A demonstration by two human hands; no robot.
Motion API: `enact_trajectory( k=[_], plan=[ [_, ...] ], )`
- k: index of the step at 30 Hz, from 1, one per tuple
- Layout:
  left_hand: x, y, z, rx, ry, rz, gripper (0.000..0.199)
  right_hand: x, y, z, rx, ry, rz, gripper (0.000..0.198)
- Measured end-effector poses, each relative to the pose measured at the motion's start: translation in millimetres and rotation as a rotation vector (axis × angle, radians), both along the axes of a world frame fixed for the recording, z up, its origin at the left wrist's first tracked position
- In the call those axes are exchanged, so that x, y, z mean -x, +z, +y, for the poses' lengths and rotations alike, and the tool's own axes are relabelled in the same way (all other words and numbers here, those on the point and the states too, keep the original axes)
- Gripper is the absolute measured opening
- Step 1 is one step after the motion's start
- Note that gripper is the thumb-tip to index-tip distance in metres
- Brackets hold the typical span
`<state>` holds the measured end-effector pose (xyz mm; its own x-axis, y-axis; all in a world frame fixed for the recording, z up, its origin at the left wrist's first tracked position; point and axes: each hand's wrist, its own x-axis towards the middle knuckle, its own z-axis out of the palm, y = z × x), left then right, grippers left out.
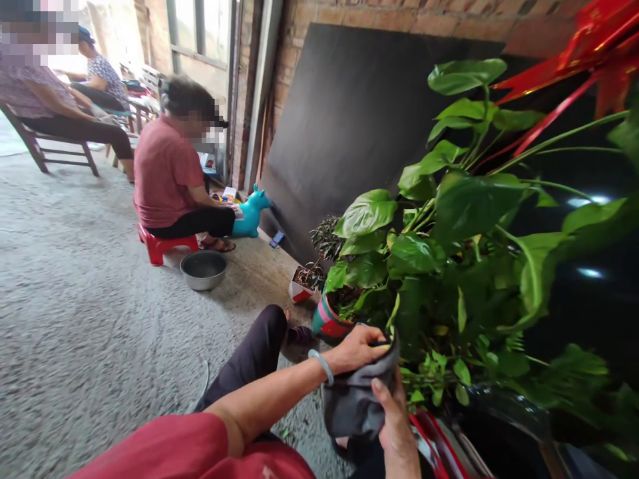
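My left hand (355,349), with a pale green bangle at the wrist, grips the top edge of a dark grey cloth (357,399). From below, my right hand (394,426) holds the same cloth, thumb pressed on its front. The cloth hangs between both hands, right beside the lower leaves of a big green leafy plant (449,226). My red sleeve and dark-trousered knee fill the lower left.
A teal and red pot (327,320) and a small white pot (301,287) stand near a dark board (359,113) leaning on the brick wall. A metal bowl (204,269) sits on the concrete floor. A person sits on a red stool (160,243); two others sit farther back.
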<state>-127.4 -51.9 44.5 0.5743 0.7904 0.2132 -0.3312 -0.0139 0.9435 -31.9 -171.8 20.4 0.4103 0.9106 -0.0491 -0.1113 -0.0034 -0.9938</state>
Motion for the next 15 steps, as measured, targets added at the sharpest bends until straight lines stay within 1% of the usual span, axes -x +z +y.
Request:
enact_trajectory(
  k=[2,4,7,9,11,13,15],
  plan=[
    [-6,-5.9,2,-0.081,-0.047,0.154,0.04,-1,-16,4,0.02,0.001,0.016,0.093],
    [-9,-10.2,7,-0.154,-0.099,0.298,0.045,3,-30,9,0.038,-0.096,0.077,0.093],
    [-12,-17.9,14,-0.268,-0.16,0.434,0.043,13,-40,18,0.071,-0.269,0.299,0.085],
    [-14,-24.1,17,-0.293,-0.181,0.446,0.042,17,-42,24,0.125,-0.337,0.471,0.078],
    [-15,-29.1,21,-0.219,-0.178,0.381,0.046,19,-43,29,0.178,-0.378,0.555,0.074],
    [-14,-30.6,23,-0.07,-0.156,0.274,0.055,17,-47,32,0.197,-0.401,0.52,0.069],
    [-12,-27.5,25,0.057,-0.139,0.168,0.062,12,-51,35,0.206,-0.384,0.453,0.061]
  ],
)
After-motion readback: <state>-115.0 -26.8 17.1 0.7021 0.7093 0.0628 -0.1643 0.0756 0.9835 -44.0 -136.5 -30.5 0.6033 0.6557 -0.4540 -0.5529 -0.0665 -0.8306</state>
